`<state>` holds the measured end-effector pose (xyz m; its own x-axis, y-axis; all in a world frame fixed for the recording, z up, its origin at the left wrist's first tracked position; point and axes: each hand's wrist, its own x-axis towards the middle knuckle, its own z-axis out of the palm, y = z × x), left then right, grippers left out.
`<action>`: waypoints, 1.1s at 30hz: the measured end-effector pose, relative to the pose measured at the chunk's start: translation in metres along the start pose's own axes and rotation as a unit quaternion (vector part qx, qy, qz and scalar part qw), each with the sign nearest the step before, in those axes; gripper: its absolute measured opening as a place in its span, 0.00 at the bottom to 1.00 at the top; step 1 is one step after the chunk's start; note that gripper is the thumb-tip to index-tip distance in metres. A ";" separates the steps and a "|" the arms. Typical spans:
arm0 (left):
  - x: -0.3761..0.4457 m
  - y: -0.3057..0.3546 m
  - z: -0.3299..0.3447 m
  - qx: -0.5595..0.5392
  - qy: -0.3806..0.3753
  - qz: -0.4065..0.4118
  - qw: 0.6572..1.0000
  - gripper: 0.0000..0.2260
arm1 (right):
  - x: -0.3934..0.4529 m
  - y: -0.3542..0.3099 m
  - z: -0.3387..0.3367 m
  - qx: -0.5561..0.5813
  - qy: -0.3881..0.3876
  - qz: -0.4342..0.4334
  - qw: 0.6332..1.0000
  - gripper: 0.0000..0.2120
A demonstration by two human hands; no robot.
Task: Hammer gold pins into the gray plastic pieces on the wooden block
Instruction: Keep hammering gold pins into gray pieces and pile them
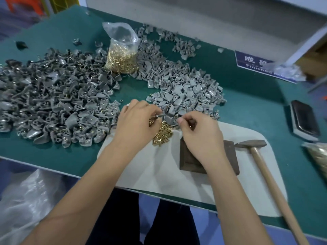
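1. Head view looks down on a green counter (pixel 247 110) with a pale mat (pixel 159 174) at its near edge.
2. Left hand (pixel 136 121) is over the far left corner of the mat, fingers curled. Its grip pinches a small thin metal item at the fingertips; what that item is cannot be told.
3. Right hand (pixel 200 131) is just beside the left hand, fingers curled, thumb and forefinger pinched together. Something small appears to sit in that grip, but it is too small to identify.
4. Gray plastic piece (pixel 169 117) lies between the two hands, touching or nearly touching the fingertips of both. Which way it points cannot be read.
5. Loose gold pins (pixel 161 134) form a small heap on the mat, below and between the hands. The pins lie in mixed directions.
6. Wooden block (pixel 230 156) sits on the mat, partly covered by the right wrist. Its visible top carries no plastic piece.
7. Hammer (pixel 261 160) lies on the mat to the right of the block. Its head is just beside the block's far right corner and its long wooden handle runs toward the near right edge of the counter.
8. Large pile of gray pieces (pixel 53 103) covers the left of the counter. A second pile (pixel 191 89) lies beyond the hands.
9. Clear bag of gold pins (pixel 122 55) stands upright between the two piles.
10. Dark flat box (pixel 304 119) rests at the right edge.
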<state>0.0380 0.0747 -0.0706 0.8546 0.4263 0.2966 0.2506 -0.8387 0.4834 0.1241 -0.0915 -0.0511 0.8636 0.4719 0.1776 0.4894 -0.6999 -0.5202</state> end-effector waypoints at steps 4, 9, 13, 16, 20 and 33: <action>0.001 -0.001 0.000 -0.019 0.025 0.000 1.000 0.05 | -0.003 -0.001 -0.002 -0.005 -0.007 -0.017 1.000 0.05; -0.009 -0.009 0.003 -0.044 0.043 -0.012 0.998 0.04 | -0.006 -0.003 -0.001 -0.023 -0.021 -0.039 0.999 0.06; -0.011 -0.007 0.003 -0.031 0.045 -0.002 0.998 0.07 | -0.008 -0.006 -0.001 -0.037 -0.041 -0.059 0.997 0.07; -0.012 -0.005 0.005 -0.016 0.040 0.001 0.999 0.10 | -0.008 -0.007 -0.002 -0.047 -0.049 -0.060 0.996 0.09; -0.011 -0.003 0.007 0.003 0.021 0.001 1.000 0.14 | -0.008 -0.009 -0.001 -0.063 -0.063 -0.053 0.995 0.13; -0.010 -0.007 0.005 -0.062 0.062 0.027 0.996 0.09 | 0.001 -0.017 0.002 -0.078 -0.116 0.019 0.990 0.11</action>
<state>0.0296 0.0746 -0.0811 0.8007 0.4268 0.4204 0.1408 -0.8161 0.5604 0.1163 -0.0782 -0.0442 0.8394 0.5416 -0.0458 0.4859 -0.7854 -0.3835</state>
